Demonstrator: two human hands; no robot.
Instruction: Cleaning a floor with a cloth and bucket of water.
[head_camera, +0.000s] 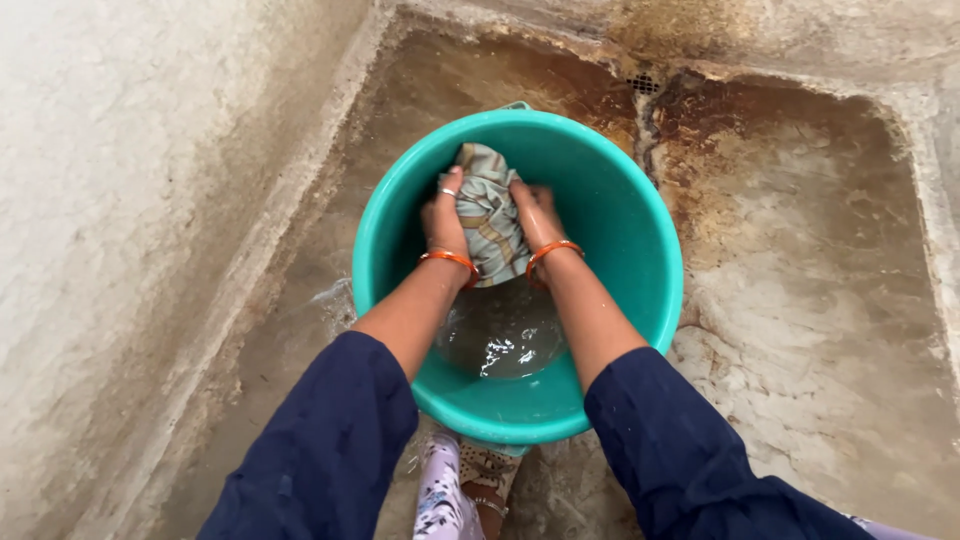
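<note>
At the far left a rough pale wall (90, 200) slopes down to a wet, stained floor (800, 330). A teal bucket (640, 215) stands on that floor in the middle of the scene, with clear water (500, 340) pooled in its near part. The left hand (445, 220) is inside the bucket, fingers curled tight against the left side of a striped cloth (487, 210); it wears a ring and an orange bangle (447, 259) at the wrist. The cloth is bunched into a wad held above the water, between the two hands, towards the far side of the bucket. The right hand (537, 215) clamps the cloth's right side, fingers wrapped round it, with another orange bangle at its wrist. Both forearms come in from the near edge in dark blue sleeves (320, 450). Just near of the bucket a foot (485, 490) in a sandal shows between the sleeves. At the far edge, right of centre, a small drain grate (643, 84) sits in the rust-stained corner
</note>
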